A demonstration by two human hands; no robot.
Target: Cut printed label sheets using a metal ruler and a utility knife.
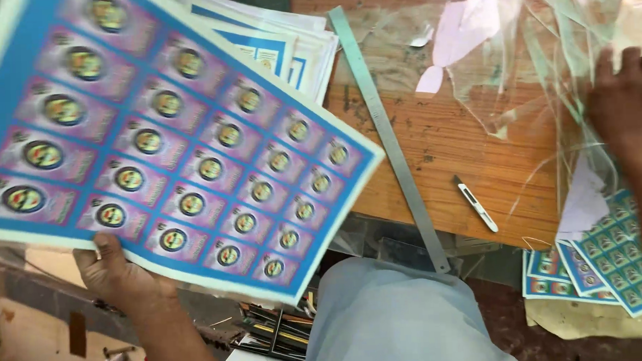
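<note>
My left hand (118, 276) grips the near edge of a large printed sheet (156, 136), blue with rows of pink labels that each carry a round emblem. The sheet is lifted and tilted over the left of the wooden table (448, 147). My right hand (628, 106) rests at the right edge on crumpled clear plastic film (544, 59). A long metal ruler (391, 139) lies diagonally across the table between the hands. A small white craft knife (476, 205) lies near the table's front edge.
A stack of similar printed sheets (281, 47) lies behind the lifted sheet. Smaller blue label sheets (601, 263) overlap at the lower right. My knee in grey cloth (397, 320) is below the table. Tools and pens (276, 331) lie on the floor.
</note>
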